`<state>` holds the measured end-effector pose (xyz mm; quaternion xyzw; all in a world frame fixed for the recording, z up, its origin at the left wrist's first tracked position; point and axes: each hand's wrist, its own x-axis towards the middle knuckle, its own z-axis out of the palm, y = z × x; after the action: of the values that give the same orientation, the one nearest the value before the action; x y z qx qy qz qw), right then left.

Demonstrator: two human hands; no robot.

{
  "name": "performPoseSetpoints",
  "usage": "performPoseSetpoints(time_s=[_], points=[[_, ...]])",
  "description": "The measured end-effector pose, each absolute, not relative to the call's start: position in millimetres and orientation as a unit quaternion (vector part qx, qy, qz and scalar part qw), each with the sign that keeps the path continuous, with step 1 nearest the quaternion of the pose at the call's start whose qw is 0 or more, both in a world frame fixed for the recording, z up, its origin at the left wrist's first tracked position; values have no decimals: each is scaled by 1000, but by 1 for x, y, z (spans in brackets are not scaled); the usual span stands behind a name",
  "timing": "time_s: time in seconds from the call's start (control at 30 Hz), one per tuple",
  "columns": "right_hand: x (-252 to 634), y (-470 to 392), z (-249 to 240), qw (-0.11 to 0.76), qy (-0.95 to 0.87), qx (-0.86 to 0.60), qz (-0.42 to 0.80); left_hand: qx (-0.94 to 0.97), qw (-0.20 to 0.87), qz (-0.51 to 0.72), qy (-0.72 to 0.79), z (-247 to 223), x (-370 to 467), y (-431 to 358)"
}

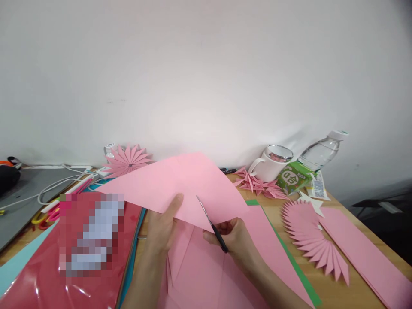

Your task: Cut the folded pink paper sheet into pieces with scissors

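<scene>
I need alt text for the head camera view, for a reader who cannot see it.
Two bare hands cut a large pink paper sheet over a wooden table: the left hand holds the sheet's edge, the right hand works scissors. Folded pink paper fans, a white mug and a water bottle lie around.

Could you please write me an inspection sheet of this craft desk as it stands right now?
Surface: wooden table, mostly covered with paper.
Job's things: folded pink sheet raised above more pink paper; scissors, blades on its lower edge.
Clutter: folded pink fan, pink rosette, small pink stars, pink strips, red glossy pack, white mug, water bottle, green carton.
Grips: left hand pinches the sheet's lower edge; right hand holds the scissors.
Cables: white cables at the left, on a grey surface.
Surroundings: plain white wall behind the table.
</scene>
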<state>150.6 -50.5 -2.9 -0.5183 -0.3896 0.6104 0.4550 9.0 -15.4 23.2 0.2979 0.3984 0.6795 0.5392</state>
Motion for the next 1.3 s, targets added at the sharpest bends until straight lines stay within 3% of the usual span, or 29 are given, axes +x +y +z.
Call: performPoseSetpoints(time_s=[0.27,0.57,0.93,1.3], points=[[152,-52,0,475,-398,-399,675,318,539,674,392,22,9,-18],[151,-51,7,502,-386,-406,659,313,546,663,406,26,13,-22],[148,-50,2,526,-374,-423,636,405,425,636,501,24,12,-25],[148,-51,0,541,-365,-424,628,394,450,639,483,18,11,-23]])
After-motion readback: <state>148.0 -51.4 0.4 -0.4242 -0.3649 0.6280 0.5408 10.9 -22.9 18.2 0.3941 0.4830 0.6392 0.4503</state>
